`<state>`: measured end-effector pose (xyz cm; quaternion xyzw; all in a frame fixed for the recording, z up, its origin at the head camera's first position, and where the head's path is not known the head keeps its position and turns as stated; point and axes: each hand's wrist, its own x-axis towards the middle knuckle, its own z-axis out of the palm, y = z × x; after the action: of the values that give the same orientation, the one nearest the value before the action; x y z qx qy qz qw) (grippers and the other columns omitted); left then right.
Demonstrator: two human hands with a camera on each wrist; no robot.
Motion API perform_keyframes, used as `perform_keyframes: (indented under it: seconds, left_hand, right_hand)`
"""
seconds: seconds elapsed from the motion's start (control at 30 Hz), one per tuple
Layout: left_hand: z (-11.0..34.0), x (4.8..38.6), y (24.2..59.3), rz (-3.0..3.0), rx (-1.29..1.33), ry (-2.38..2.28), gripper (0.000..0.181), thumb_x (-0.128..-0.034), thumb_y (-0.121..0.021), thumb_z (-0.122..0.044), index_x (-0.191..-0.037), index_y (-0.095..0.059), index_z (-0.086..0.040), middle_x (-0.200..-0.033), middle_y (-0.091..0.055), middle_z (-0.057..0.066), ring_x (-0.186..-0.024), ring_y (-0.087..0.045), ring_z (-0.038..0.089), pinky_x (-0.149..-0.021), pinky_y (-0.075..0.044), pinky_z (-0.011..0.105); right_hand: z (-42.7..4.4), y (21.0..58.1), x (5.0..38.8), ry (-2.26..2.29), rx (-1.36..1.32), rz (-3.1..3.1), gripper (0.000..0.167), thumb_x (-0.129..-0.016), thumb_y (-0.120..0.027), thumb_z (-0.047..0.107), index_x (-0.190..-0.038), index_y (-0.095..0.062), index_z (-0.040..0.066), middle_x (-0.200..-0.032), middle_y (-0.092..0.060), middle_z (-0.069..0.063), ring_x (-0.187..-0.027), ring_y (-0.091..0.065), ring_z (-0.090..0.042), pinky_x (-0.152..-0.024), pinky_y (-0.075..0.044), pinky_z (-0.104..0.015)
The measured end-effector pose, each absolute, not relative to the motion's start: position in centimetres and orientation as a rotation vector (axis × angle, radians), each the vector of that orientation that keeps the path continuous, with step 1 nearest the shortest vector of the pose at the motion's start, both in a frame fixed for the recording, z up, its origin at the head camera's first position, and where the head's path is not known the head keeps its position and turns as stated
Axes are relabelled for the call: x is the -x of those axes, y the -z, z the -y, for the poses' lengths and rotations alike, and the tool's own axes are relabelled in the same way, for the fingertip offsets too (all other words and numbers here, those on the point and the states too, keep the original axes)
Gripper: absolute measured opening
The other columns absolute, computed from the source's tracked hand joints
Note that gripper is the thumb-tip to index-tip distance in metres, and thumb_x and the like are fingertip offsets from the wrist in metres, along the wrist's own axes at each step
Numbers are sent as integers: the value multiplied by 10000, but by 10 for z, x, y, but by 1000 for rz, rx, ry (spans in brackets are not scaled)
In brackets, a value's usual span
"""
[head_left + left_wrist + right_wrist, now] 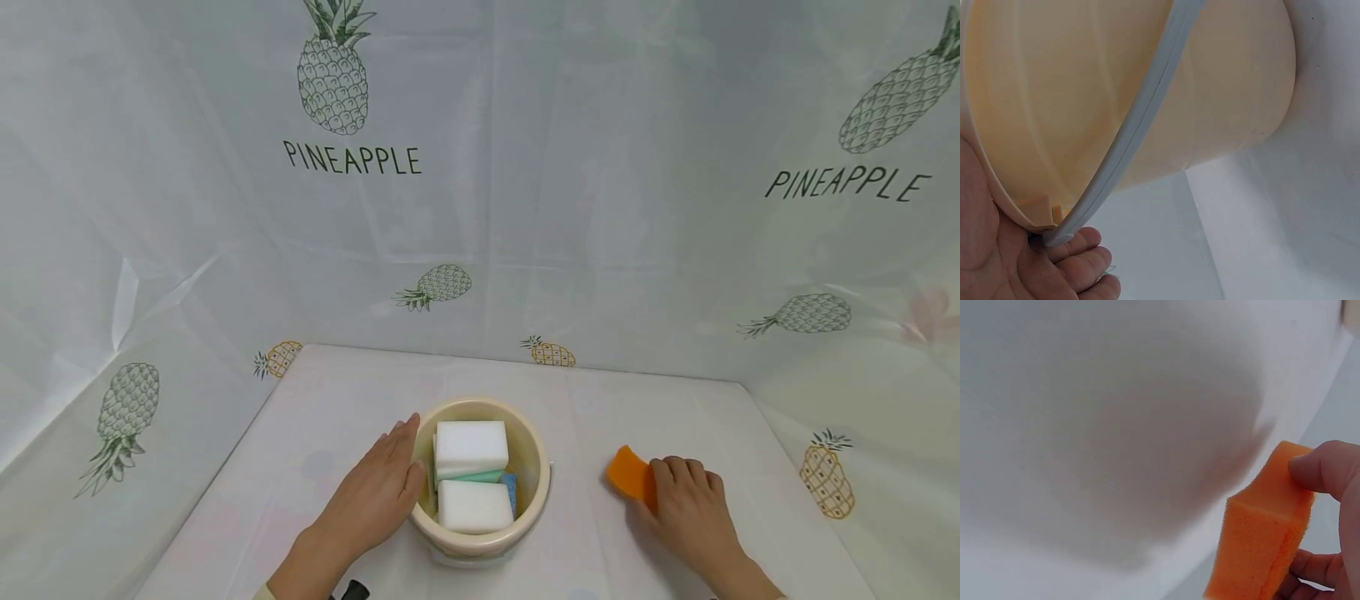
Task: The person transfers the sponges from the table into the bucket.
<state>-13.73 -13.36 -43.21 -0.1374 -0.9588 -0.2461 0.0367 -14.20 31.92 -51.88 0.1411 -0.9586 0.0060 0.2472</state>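
A cream bucket (534, 433) stands on the table, and its grey handle (1129, 137) hangs down along the outside. My left hand (378, 487) rests against the bucket's left rim with its fingers extended. Inside the bucket are two white sponges (471, 447), a green piece (480, 477) between them and a blue sponge (510, 492) at the right, partly hidden. To the right of the bucket, my right hand (690, 504) pinches an orange sponge (1266, 519) between thumb and fingers. The sponge has a curved, notched edge and is held just over the table.
A pale cloth covers the table (585, 542). Behind and at both sides hangs a white sheet (585, 208) printed with pineapples. A small black object (356, 590) shows at the bottom edge, near the left forearm.
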Motion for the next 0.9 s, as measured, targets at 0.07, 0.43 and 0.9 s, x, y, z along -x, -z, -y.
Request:
perform_keyframes:
  seconds: [0.07, 0.43, 0.9]
  left_hand:
    - [134, 137, 432, 2944, 423, 754, 594, -1111, -459, -248, -1613, -350, 50, -1671, -401, 160, -1574, -355, 312, -1308, -283, 494]
    - [134, 137, 432, 2944, 425, 758, 592, -1111, -459, -247, -1610, -352, 53, -1679, -388, 157, -1577, -349, 314, -1308, -280, 500]
    - [134, 137, 427, 2952, 470, 565, 605, -1108, -476, -263, -1597, -364, 75, -1659, -390, 236, -1579, -326, 374, -1298, -285, 549]
  right_hand:
    - [-318, 514, 145, -5, -427, 2590, 555, -735, -863, 355, -1099, -635, 3, -1065, -637, -165, -995, -570, -412, -766, -463, -547]
    - [-300, 484, 160, 8, -560, 2566, 535, -743, -811, 339, -1131, -646, 10, -1115, -648, -170, -1043, -565, -399, -853, -484, -565]
    - [-260, 427, 168, -104, -675, 2511, 502, -791, -758, 358, -1173, -659, 47, -1155, -649, -138, -1085, -548, -357, -886, -453, -543]
